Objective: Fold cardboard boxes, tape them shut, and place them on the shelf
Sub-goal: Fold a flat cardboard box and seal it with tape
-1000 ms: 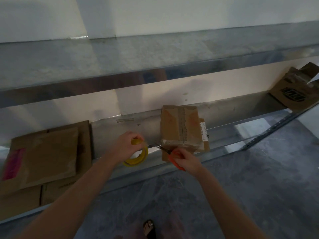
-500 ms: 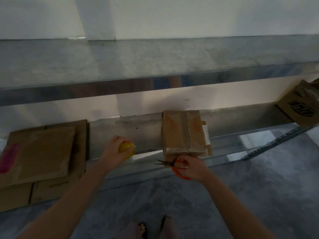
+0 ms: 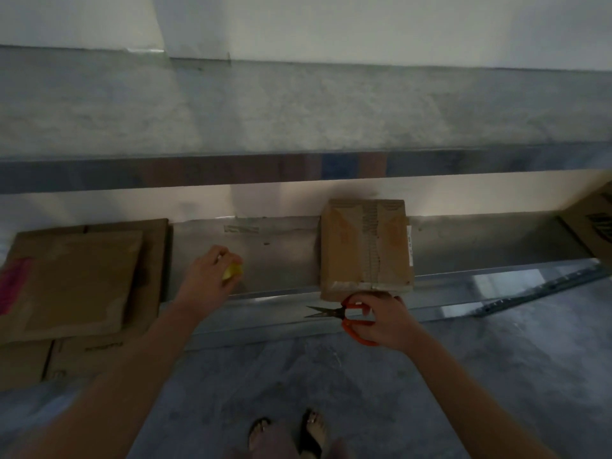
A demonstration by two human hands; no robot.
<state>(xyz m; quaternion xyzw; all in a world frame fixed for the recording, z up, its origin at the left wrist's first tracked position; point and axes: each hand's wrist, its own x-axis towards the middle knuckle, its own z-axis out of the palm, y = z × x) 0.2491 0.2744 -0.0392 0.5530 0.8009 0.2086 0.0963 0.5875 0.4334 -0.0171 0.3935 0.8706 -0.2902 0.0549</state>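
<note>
On the lower shelf (image 3: 281,260), the taped box (image 3: 364,246) is lying lengthwise near-to-far, just beyond the right hand (image 3: 387,321) gripping scissors (image 3: 344,313), while the left hand (image 3: 207,276) is clutching the tape roll (image 3: 232,270) well to its left.

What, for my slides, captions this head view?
Left hand holds yellow tape roll; right hand grips orange-handled scissors near taped brown cardboard box.

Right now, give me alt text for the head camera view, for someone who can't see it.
A person stands at a metal shelf, left hand gripping a yellow tape roll over it and right hand holding orange-handled scissors in front of a taped cardboard box on the shelf. Flattened cardboard lies stacked at the shelf's left end.
</note>
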